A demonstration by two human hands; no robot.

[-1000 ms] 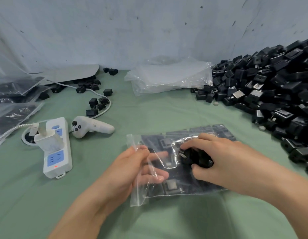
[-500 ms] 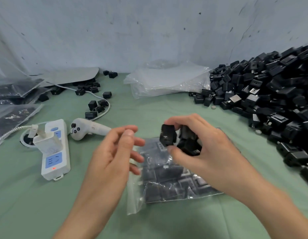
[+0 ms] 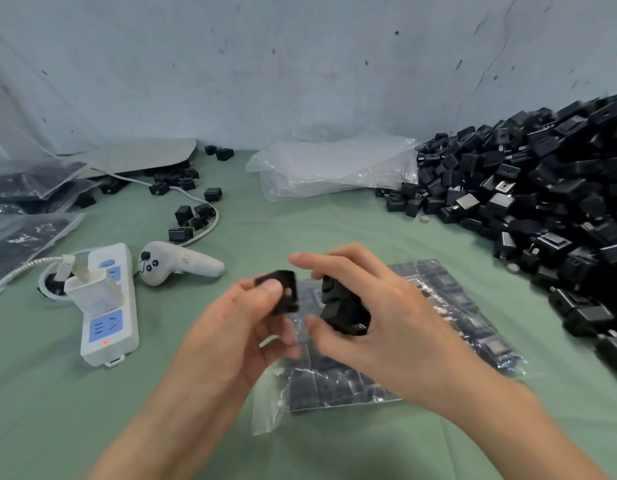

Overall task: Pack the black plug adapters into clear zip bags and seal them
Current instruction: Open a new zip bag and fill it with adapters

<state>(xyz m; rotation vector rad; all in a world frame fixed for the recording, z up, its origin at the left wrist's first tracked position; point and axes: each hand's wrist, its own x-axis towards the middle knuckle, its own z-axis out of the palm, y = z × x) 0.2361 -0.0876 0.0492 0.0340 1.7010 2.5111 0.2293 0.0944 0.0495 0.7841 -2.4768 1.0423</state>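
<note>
A green-covered worktop (image 3: 300, 230) is seen from above, with a large heap of black plug adapters (image 3: 542, 202) banked along its right edge and a stack of empty bags (image 3: 334, 168) laid at the back edge. Near the front centre a clear zip bag (image 3: 466, 317) is laid flat, already partly filled with adapters in rows. Its long axis runs from near-left to far-right, and its unfilled clear end is turned toward the near-left, just below the wrists; that end is judged to be the mouth. Both hands are held above the bag, close together but apart. The right hand (image 3: 397, 327) is curled round a small cluster of adapters (image 3: 341, 306), clamped between thumb and fingers. The left hand (image 3: 231, 334) is closed on a single adapter (image 3: 283, 294), pinched between thumb and fingertips and raised just beside the cluster. The bag's clear end lies nearer the left hand, so that hand is judged better placed to lift the mouth open, while the pieces would be fed in along the long axis from the right hand.
</note>
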